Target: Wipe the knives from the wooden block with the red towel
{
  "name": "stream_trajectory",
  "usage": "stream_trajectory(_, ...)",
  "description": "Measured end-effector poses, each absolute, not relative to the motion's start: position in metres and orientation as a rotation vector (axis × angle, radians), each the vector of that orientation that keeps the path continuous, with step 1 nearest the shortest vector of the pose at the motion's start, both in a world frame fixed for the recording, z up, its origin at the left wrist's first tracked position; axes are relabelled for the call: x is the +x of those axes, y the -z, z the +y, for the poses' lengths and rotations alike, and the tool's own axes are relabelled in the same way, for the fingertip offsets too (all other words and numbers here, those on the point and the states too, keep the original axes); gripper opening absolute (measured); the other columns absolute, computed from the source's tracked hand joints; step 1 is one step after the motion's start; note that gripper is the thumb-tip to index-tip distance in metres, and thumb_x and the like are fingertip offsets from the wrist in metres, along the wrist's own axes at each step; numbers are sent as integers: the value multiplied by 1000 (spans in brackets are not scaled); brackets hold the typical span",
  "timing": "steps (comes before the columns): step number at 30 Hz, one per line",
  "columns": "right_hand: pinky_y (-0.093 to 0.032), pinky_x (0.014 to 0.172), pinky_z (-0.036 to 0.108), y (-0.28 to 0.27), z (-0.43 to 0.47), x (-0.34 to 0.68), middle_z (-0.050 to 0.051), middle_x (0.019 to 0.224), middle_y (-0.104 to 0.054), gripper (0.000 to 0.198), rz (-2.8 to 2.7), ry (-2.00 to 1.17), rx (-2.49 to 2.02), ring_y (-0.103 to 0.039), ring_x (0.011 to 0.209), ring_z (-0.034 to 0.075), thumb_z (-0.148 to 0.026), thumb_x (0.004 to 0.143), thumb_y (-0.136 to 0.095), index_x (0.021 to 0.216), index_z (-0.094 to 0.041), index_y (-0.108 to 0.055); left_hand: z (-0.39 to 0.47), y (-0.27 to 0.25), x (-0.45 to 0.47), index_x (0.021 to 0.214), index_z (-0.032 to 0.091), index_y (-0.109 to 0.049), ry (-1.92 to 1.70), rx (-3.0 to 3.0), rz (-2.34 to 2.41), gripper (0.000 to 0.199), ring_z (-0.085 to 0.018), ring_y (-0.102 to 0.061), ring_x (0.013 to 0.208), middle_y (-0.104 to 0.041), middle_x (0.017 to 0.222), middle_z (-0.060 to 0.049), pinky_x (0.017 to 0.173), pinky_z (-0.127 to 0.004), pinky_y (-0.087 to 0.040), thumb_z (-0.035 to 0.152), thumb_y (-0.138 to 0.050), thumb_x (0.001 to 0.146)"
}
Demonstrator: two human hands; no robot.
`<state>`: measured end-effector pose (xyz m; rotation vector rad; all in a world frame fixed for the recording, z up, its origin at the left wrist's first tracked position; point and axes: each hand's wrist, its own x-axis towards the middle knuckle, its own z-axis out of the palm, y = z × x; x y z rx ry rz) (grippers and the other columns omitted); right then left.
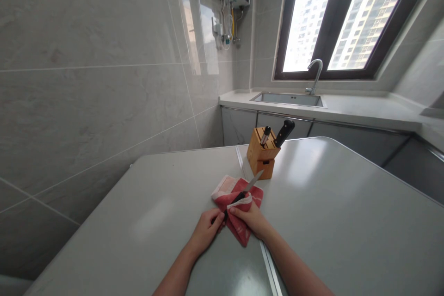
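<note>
My left hand (208, 225) is closed round the end of a black handle. It belongs to a kitchen knife (253, 181), whose bare blade points up and away to the right, towards the knife block. A red and white cloth (239, 226) is bunched in my right hand (255, 219), its thumb pressing a fold over the knife's handle. Part of the handle is hidden under that fold. Just beyond the blade tip stands a wooden knife block (261, 155), with a large black-handled knife (285, 132) and a smaller tool with a black and silver handle (265, 134) in its slots.
The block and cloth are on a pale table (166, 212) with a metal seam (268, 263) along it. Behind it runs a counter (364, 108) with a sink (289, 98) and faucet (315, 74). A tiled wall (104, 115) borders the left side.
</note>
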<state>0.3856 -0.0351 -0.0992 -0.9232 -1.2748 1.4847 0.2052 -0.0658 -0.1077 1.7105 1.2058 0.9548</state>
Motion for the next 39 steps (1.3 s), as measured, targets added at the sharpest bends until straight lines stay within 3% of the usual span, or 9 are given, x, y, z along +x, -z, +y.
stream_trajectory(12,-46,94,43,95,-36,385,9,105,-68,49,-1321,-1497,-907,-63,99,27,-42,62,-78,101,-17,-62,-64,106,204,67,16,-49,-970,1763,1254,42,-13,-41,61,-48,63,1,57,-22,-31,53,-45,86)
stream_trajectory(21,-43,97,43,104,-35,386,9,110,-66,47,-1332,-1457,-893,-60,105,27,-38,63,-78,103,-19,-62,-64,104,205,69,16,-49,-1001,1767,1274,37,-11,-37,61,-43,63,3,57,-21,-29,49,-62,76)
stream_trajectory(39,-45,93,39,101,-34,383,8,102,-69,43,-1053,-1505,-924,-63,97,24,-36,63,-78,98,-17,-62,-67,103,205,64,17,-41,-998,1836,1340,36,-11,-35,60,-38,61,4,57,-21,-27,44,-55,82)
